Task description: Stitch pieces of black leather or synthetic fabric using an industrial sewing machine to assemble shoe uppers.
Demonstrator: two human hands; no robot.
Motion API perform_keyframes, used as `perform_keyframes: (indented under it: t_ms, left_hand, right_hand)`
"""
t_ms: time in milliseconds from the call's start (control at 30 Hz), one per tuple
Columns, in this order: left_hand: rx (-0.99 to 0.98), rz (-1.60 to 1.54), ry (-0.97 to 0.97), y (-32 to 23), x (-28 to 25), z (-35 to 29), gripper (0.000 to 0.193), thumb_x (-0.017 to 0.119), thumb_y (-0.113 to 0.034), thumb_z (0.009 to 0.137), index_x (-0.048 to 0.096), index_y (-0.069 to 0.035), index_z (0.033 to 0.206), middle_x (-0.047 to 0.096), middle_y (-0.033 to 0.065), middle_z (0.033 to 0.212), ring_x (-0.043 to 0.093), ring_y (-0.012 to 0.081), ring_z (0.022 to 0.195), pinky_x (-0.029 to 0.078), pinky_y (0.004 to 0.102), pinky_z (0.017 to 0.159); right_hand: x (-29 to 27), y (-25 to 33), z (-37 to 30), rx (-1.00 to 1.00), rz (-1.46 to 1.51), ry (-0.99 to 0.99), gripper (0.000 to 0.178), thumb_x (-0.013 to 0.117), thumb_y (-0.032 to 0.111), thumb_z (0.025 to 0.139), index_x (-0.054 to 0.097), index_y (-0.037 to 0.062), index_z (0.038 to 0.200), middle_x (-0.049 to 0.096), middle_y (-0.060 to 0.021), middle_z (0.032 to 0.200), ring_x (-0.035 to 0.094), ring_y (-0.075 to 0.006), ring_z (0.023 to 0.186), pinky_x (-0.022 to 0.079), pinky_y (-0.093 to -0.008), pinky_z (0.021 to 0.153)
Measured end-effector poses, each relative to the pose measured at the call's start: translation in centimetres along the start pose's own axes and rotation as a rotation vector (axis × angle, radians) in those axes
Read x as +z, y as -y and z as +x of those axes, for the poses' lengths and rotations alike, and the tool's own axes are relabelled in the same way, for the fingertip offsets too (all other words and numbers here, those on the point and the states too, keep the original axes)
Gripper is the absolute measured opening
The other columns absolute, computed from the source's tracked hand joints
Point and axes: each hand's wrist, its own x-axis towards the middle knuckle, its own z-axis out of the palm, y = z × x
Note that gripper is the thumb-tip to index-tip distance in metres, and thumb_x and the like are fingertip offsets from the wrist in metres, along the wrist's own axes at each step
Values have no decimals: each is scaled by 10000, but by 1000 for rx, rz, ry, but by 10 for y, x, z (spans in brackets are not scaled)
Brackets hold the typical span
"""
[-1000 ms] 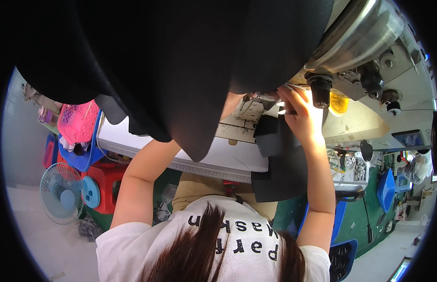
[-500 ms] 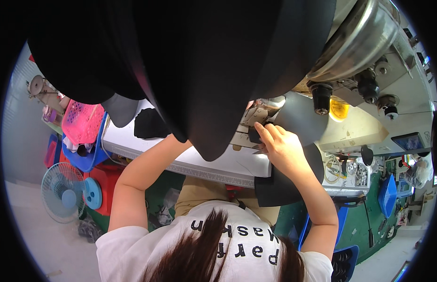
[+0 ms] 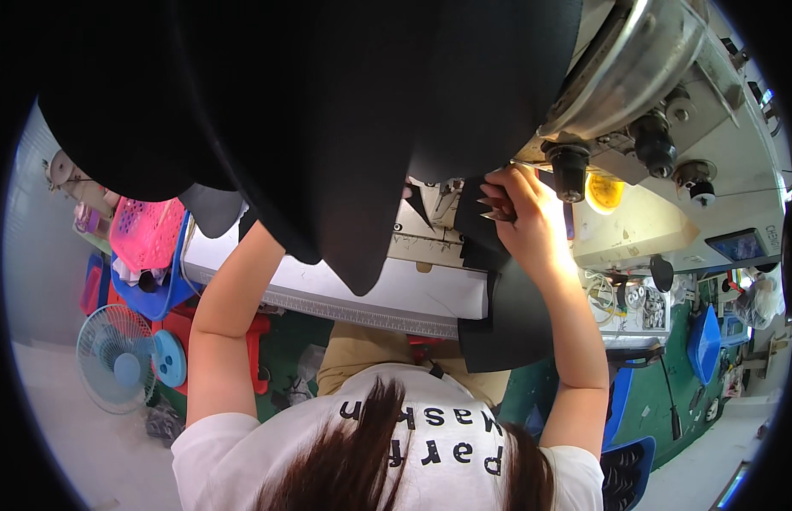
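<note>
A sewing machine (image 3: 634, 230) stands at the right, its black tension knobs (image 3: 569, 170) above my right hand (image 3: 532, 213). That hand is closed, raised beside the needle area. Two dark pointed tips, apparently of thread snips (image 3: 491, 209), stick out from its fingers. Below them, a piece of black material (image 3: 515, 319) runs along the machine bed and hangs over the table edge. My left forearm (image 3: 234, 277) reaches behind large black shapes (image 3: 328, 153) that fill the upper view. They hide my left hand almost wholly; a small black point lies by the metal plate (image 3: 426, 247).
The white table (image 3: 370, 289) has a ruler strip (image 3: 362, 315) along its front edge. Left of it are a pink basket (image 3: 147, 232) on a blue tub (image 3: 157, 294), and a fan (image 3: 119, 362). A blue crate (image 3: 627, 473) stands low at the right.
My right hand has moved up and slightly right, away from the metal plate, and the pointed tips now show in it. The left forearm has shifted left, and the view has shifted slightly.
</note>
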Motion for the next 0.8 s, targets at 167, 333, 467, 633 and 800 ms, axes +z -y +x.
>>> perform_keyframes:
  t_ms: [167,333,467,633,800]
  left_hand:
    - [-398,145,134,0,39,35,302,712,-242,784,633,-36,991,642,80,901,590,180,872,446,303,797]
    - [-525,-129,235,-16,27,63,342,727,-354,771,599,-37,772,561,9,673,517,115,622,429,265,558]
    - [-336,-48,134,-31,10,56,392,751,-392,735,543,-71,651,484,-27,583,440,101,526,380,261,473]
    - [-402,62,288,-35,12,73,362,756,-365,734,591,-45,761,567,28,693,536,151,639,442,275,587]
    - [-366,106,200,-25,9,64,365,753,-361,737,590,-39,789,572,40,725,541,163,671,442,282,612]
  right_hand:
    - [9,1,-2,-151,-118,-89,324,678,-59,671,578,21,968,579,-95,911,600,-243,659,488,-315,552]
    - [6,-13,-23,-265,-190,-57,523,752,134,653,570,6,1126,532,-157,1198,615,-292,845,523,-325,661]
    - [18,-13,-23,-382,-300,-96,533,685,83,614,590,-20,1128,522,-126,1267,594,-219,731,499,-284,605]
    - [22,-21,-29,-417,-306,-214,571,602,-4,508,622,-44,1076,550,-150,1241,536,-157,590,466,-252,539]
    - [28,-12,-26,-397,-270,-241,603,592,-6,488,615,-46,1089,551,-159,1238,552,-165,587,471,-257,541]
